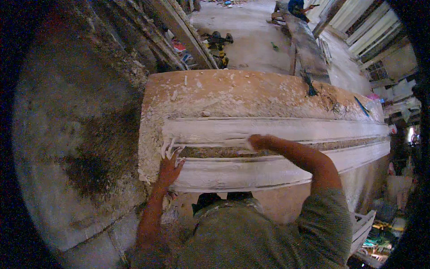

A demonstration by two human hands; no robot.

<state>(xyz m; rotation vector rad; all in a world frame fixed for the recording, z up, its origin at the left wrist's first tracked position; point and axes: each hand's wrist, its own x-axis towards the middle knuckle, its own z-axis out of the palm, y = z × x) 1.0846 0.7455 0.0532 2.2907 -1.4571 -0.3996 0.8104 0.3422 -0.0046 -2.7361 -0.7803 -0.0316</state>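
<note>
Two long white mouldings, apparently wet plaster, lie side by side on a plaster-spattered board: a far moulding [206,130] and a near moulding [233,175]. Between them runs a narrow strip of the board covered in crumbs. My left hand [171,165] rests at the left end of the mouldings, its fingers spread and coated in white. Over the inner edge of the far moulding is my right hand [260,142], its fingers closed. Something pale shows beneath it, but blur and the hand itself hide what it is.
Dried white bits cover the far part of the brown board [268,85]. Dark green strands [310,85] and a blue tool-like piece [362,106] lie toward its right. Beyond stands a long narrow bench [307,45] with a person [298,9] near its far end. Long planks [179,27] lean at the left.
</note>
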